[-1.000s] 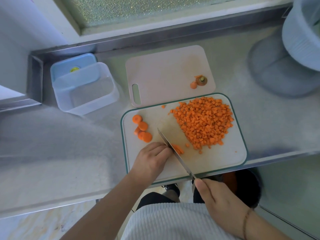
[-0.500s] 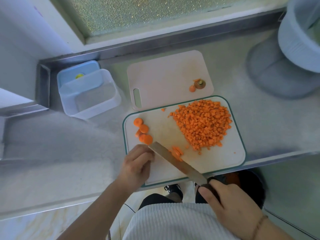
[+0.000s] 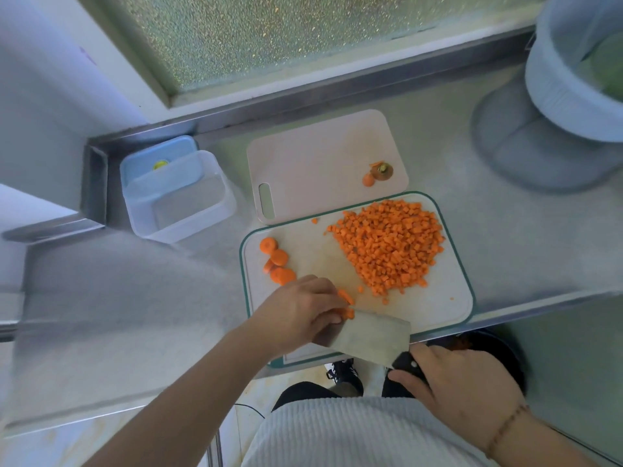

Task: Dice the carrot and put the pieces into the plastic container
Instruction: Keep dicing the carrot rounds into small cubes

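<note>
A heap of diced carrot [image 3: 391, 244] lies on the green-rimmed cutting board [image 3: 448, 305]. Several carrot rounds [image 3: 278, 261] sit at the board's left side. My right hand [image 3: 462, 385] grips the black handle of a cleaver [image 3: 371, 335], whose broad blade lies tilted flat over the board's front edge. My left hand [image 3: 303, 311] rests curled over a few carrot strips [image 3: 346, 305] right beside the blade. The clear plastic container [image 3: 182, 197] stands to the left, with nothing inside it.
A pink cutting board [image 3: 320, 163] behind holds the carrot top and a scrap [image 3: 379, 171]. A blue lid [image 3: 158, 160] lies behind the container. A pale ribbed bowl [image 3: 573, 79] stands at the far right. The steel counter's front edge runs just below the board.
The cleaver has turned from edge-down to lying flat-faced nearer the board's front edge. My left hand has shifted right onto the carrot strips. My head has moved closer.
</note>
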Demonstrator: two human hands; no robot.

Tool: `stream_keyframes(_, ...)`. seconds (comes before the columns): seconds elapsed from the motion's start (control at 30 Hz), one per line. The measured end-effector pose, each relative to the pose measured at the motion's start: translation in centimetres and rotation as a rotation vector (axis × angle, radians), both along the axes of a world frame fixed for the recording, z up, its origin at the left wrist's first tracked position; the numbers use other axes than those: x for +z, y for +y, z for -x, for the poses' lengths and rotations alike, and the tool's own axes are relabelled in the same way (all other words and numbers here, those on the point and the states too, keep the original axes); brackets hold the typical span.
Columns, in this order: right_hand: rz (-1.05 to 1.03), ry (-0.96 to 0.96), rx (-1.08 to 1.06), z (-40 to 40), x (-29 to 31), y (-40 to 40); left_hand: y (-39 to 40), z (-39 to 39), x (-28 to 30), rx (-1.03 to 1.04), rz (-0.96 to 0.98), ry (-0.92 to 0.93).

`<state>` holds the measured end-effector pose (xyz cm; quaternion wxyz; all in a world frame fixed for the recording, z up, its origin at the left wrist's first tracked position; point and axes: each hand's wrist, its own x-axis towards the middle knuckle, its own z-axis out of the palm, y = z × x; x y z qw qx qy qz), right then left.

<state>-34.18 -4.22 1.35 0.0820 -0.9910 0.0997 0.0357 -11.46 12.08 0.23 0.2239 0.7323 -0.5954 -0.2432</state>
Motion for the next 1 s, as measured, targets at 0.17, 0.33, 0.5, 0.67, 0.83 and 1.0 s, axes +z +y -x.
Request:
stream_keyframes(0.17, 0.010, -0.015, 0.033, 0.0, -0.3, 0.2, -0.5, -0.2, 0.0, -0.046, -0.061, 0.014)
stream_keyframes(0.33, 0.003, -0.050, 0.062, 0.2, -0.2, 0.0, -1.3, -0.9, 0.5, -0.128, -0.155, -0.039)
stream_keyframes(0.5, 0.033, -0.077, 0.067, 0.4, 0.4, -0.5, -2.4, -1.5, 1.0, -0.181, -0.185, -0.096)
stream_keyframes(0.67, 0.039, -0.059, 0.031, 0.6, 0.0, -0.9, -4.3, -1.9, 1.3, -0.225, -0.264, -0.077)
stream_keyframes(0.83, 0.031, -0.069, 0.027, -0.2, -0.3, -0.3, -5.0, -2.8, 2.4, -0.243, -0.349, -0.012)
stream_keyframes(1.0, 0.010, -0.074, 0.026, 0.7, -0.5, -0.7, -5.2, -2.9, 2.5, -0.199, -0.368, 0.104)
